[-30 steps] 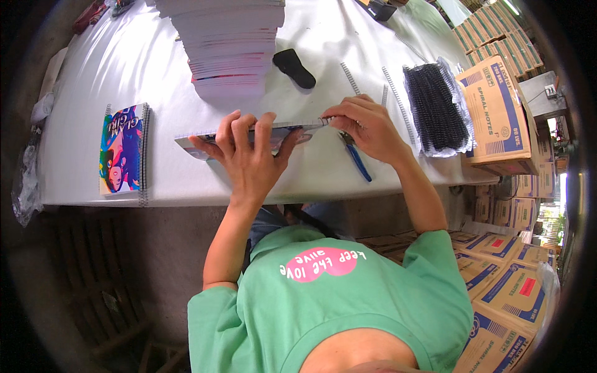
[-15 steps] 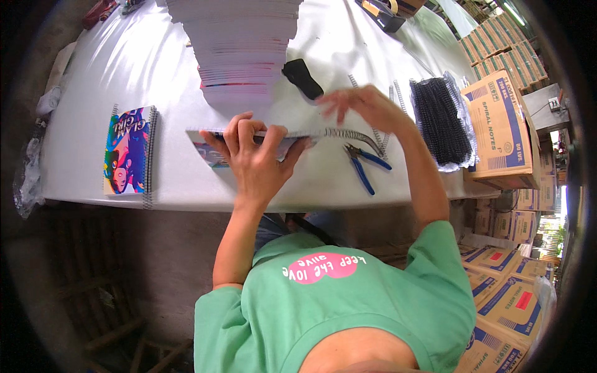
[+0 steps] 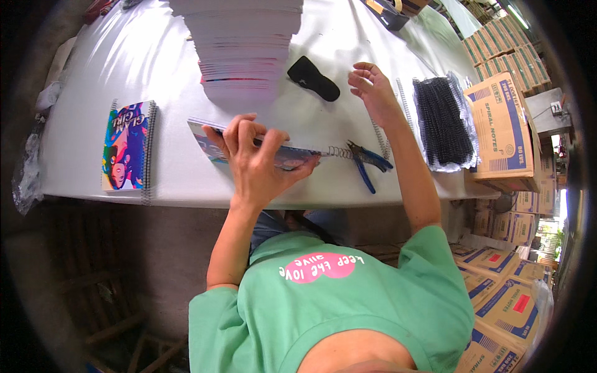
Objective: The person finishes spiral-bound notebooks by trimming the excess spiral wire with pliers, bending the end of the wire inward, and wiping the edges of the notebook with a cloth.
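My left hand (image 3: 255,158) grips a notebook (image 3: 204,140) from above, tilted on its edge near the front of the table. A wire-like spiral coil (image 3: 339,151) sticks out from the notebook's right end. Just beyond it lie blue-handled cutting pliers (image 3: 362,176), jaws by the coil. My right hand (image 3: 375,94) is raised to the right of a flat black object (image 3: 314,79) with rounded ends, whose kind I cannot make out. Its fingers are apart and loosely bent, holding nothing.
A tall paper stack (image 3: 242,43) stands at the back. One spiral-bound notebook (image 3: 129,148) lies at left. On the right are a bundle of black coils (image 3: 441,121) and a cardboard box (image 3: 500,127). A tape dispenser (image 3: 387,13) sits at the far edge.
My right hand has moved away from the notebook's end, out to the right. The coil has straightened and shortened outside the notebook. My left hand keeps its grip.
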### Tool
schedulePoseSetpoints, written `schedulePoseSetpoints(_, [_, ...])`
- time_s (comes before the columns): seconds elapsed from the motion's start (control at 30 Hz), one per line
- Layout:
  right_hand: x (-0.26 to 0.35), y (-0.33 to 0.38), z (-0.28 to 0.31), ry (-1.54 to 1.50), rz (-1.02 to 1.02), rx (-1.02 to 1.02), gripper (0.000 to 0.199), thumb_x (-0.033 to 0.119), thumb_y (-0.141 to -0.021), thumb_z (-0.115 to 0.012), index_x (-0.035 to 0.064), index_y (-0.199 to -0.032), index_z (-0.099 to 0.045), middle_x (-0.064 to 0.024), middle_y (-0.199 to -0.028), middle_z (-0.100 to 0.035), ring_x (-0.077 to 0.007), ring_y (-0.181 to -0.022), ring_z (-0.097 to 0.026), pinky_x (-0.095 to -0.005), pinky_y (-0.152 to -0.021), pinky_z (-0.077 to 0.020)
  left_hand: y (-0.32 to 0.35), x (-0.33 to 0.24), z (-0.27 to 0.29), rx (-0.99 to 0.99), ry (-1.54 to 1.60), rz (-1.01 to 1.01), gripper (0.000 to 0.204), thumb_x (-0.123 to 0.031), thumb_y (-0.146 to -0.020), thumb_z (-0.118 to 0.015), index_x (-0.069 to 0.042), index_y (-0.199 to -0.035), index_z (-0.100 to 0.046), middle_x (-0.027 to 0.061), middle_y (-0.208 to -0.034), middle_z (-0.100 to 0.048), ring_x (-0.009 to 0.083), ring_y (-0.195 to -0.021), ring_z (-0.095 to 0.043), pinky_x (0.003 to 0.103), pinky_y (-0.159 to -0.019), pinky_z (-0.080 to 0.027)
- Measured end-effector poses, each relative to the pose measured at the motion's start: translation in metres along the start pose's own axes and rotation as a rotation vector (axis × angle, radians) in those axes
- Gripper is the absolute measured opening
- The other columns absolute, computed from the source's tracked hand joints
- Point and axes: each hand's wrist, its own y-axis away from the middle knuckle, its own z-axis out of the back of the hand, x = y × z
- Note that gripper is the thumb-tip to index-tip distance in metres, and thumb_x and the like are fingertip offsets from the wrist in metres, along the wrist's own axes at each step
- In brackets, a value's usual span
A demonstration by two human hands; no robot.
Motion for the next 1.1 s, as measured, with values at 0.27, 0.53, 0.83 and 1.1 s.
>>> schedulePoseSetpoints(0.27, [-0.047, -0.047, -0.008, 1.081, 0.158, 0.075, 0.069, 0.044, -0.072, -0.070, 0.0076, -0.127, -0.049, -0.0229, -0.125, -0.045, -0.0382, -0.118, -0.041, -0.0445, -0.099, -0.0366, -0.007, -0.004, -0.007, 0.016, -0.011, -0.047, 0.047, -0.043, -0.052, -0.083, -0.012, -0.074, -0.055, 0.0079, -0.095, -0.044, 0.0317, -0.113, -0.039, 0.054, -0.100, -0.021])
schedulePoseSetpoints(0.53, [0.028, 0.043, -0.019, -0.301, 0.185, 0.243, 0.041, 0.011, -0.080, -0.063, -0.0020, -0.117, -0.051, -0.0203, -0.104, -0.062, -0.0270, -0.097, -0.060, -0.0359, -0.087, -0.0451, -0.002, -0.004, -0.007, -0.050, -0.081, -0.013, 0.050, -0.046, -0.055, -0.082, -0.011, -0.072, -0.053, 0.0116, -0.111, -0.042, 0.0376, -0.124, -0.029, 0.054, -0.100, -0.021])
schedulePoseSetpoints(0.83, [0.011, 0.055, -0.011, 0.019, 0.392, 0.577, 0.035, 0.020, -0.076, -0.055, -0.0024, -0.100, -0.067, -0.0196, -0.111, -0.062, -0.0274, -0.105, -0.060, -0.0365, -0.092, -0.0459, -0.005, -0.007, -0.013, -0.088, -0.036, -0.043, 0.048, -0.050, -0.059, -0.079, -0.010, -0.067, -0.054, 0.0066, -0.096, -0.048, 0.0352, -0.124, -0.037, 0.056, -0.106, -0.010])
schedulePoseSetpoints(1.1, [0.028, 0.042, -0.013, -0.483, 0.547, 0.828, 0.031, -0.004, -0.073, -0.052, -0.0020, -0.100, -0.067, -0.0187, -0.105, -0.065, -0.0250, -0.100, -0.063, -0.0322, -0.090, -0.0474, 0.000, -0.003, -0.008, -0.038, -0.053, -0.040, 0.052, -0.055, -0.058, -0.078, -0.010, -0.073, -0.058, 0.0060, -0.085, -0.048, 0.0319, -0.120, -0.043, 0.056, -0.108, -0.005])
